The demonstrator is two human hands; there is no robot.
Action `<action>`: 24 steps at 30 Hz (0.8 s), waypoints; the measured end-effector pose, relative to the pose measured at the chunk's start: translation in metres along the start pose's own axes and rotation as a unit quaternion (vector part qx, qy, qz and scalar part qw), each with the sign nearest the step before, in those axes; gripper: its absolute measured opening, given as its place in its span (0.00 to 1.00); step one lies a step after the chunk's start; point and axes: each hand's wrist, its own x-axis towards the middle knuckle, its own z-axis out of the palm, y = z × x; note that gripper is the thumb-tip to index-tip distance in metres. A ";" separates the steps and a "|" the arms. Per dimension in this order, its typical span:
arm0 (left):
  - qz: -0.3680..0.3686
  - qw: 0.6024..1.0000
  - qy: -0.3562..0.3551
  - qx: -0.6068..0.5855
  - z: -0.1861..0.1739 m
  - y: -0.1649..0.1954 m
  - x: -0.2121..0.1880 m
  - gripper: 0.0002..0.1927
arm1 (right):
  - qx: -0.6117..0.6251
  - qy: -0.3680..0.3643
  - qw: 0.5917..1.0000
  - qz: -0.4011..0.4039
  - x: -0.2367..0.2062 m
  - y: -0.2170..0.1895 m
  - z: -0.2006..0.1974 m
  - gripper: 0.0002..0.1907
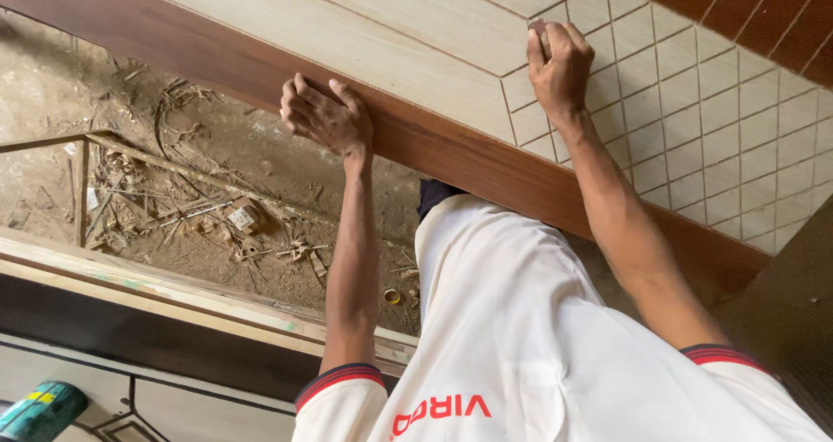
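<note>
A small brownish block [540, 36] is gripped by the right hand [562, 65] against the grid-scored pale panel [685, 104], mostly hidden behind the fingers. The brown wooden frame edge [451, 151] is touched by the left hand [325, 117], held open with fingers curled over it. A green tool [39, 412] is cut off at the bottom-left corner.

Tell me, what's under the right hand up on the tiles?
A small brownish block peeks out beside the right hand, pressed on the pale tiles. Fingers cover most of it.
</note>
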 end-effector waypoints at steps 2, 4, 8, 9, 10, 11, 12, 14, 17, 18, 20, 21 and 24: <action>-0.003 1.000 -0.009 0.002 0.000 0.000 -0.001 0.30 | 0.012 -0.023 0.999 0.022 -0.030 -0.011 -0.025 0.06; 0.000 1.000 -0.006 0.015 0.003 -0.001 -0.002 0.30 | 0.008 -0.033 0.999 0.020 -0.070 -0.022 -0.057 0.06; 0.003 1.000 -0.001 0.006 0.003 -0.003 -0.005 0.29 | 0.004 -0.083 0.991 0.109 -0.127 -0.036 -0.092 0.09; -0.002 1.000 -0.004 0.008 0.002 -0.005 -0.005 0.29 | 0.016 -0.082 0.988 0.129 -0.134 -0.038 -0.091 0.11; -0.003 1.000 -0.007 0.005 0.003 -0.004 -0.005 0.29 | 0.031 -0.076 0.986 0.142 -0.139 -0.039 -0.087 0.11; -0.009 1.000 -0.004 0.002 0.004 -0.004 -0.004 0.29 | 0.050 -0.067 0.986 0.146 -0.140 -0.040 -0.080 0.11; -0.009 1.000 0.003 0.010 0.004 -0.005 -0.004 0.29 | 0.070 -0.059 0.985 0.148 -0.141 -0.041 -0.072 0.11; 0.000 1.000 0.008 0.021 0.006 -0.005 -0.003 0.28 | 0.078 -0.055 0.985 0.142 -0.140 -0.043 -0.056 0.11; -0.015 1.000 -0.002 -0.014 0.011 -0.006 -0.002 0.29 | 0.082 -0.049 0.986 0.139 -0.142 -0.043 -0.043 0.10; -0.006 1.000 0.012 -0.005 0.012 -0.006 -0.002 0.29 | 0.084 -0.048 0.986 0.139 -0.143 -0.043 -0.043 0.10; 0.012 0.999 0.036 0.015 0.013 -0.006 -0.003 0.29 | 0.070 -0.053 0.989 0.122 -0.147 -0.043 -0.046 0.09; 0.006 1.000 0.028 0.009 0.012 -0.007 -0.004 0.29 | 0.063 -0.055 0.990 0.114 -0.149 -0.044 -0.048 0.09; -0.007 1.000 0.016 -0.005 0.013 -0.007 -0.005 0.29 | 0.046 -0.073 0.990 0.115 -0.148 -0.047 -0.053 0.09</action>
